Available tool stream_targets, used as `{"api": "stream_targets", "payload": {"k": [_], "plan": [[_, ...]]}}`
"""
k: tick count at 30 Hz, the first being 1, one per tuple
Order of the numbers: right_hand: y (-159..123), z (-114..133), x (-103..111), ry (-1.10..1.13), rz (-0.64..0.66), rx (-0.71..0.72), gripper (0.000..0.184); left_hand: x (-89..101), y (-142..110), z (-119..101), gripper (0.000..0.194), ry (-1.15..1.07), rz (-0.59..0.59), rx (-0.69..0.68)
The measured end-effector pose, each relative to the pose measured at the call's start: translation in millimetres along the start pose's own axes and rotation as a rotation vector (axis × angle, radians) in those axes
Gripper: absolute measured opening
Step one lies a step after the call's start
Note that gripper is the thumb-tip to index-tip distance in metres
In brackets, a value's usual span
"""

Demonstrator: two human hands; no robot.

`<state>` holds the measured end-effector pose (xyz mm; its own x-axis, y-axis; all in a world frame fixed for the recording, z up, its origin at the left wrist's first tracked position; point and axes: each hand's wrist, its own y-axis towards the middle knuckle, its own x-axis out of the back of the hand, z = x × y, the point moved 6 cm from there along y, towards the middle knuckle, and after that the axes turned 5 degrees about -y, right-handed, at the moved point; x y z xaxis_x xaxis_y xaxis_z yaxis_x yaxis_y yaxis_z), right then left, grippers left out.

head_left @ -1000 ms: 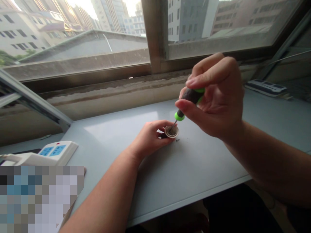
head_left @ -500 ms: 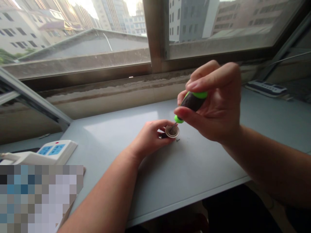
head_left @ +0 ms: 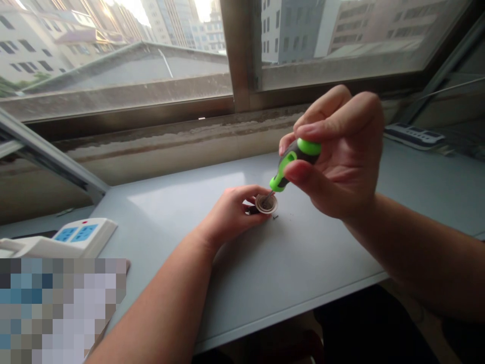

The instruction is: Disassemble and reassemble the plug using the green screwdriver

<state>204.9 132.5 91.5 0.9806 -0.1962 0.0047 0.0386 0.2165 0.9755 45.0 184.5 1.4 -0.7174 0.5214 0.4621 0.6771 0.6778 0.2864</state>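
Screwdriver handle (head_left: 294, 154): black, with bright green bands at both ends.
Round disc (head_left: 266, 203): beige rim around a dark centre.
Power strip (head_left: 71, 236): white, with blue socket panels.
Desktop (head_left: 303, 247): plain pale grey-blue.

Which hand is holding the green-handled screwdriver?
The right hand pinches the green-and-black screwdriver; the left hand holds no tool, its fingertips instead curled around a small round part.
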Motion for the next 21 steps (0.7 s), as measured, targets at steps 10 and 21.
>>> {"api": "stream_targets", "payload": {"k": [10,21], "plan": [[1.1,8.8,-0.6,0.001,0.045,-0.054,0.028,-0.4,-0.2,-1.2,0.023,0.033,0.0,-0.011],[-3.6,2.7,-9.1,0.059,0.041,-0.087,0.026,-1.3,0.0,-0.6,0.022,0.005,0.006,-0.013]]}}
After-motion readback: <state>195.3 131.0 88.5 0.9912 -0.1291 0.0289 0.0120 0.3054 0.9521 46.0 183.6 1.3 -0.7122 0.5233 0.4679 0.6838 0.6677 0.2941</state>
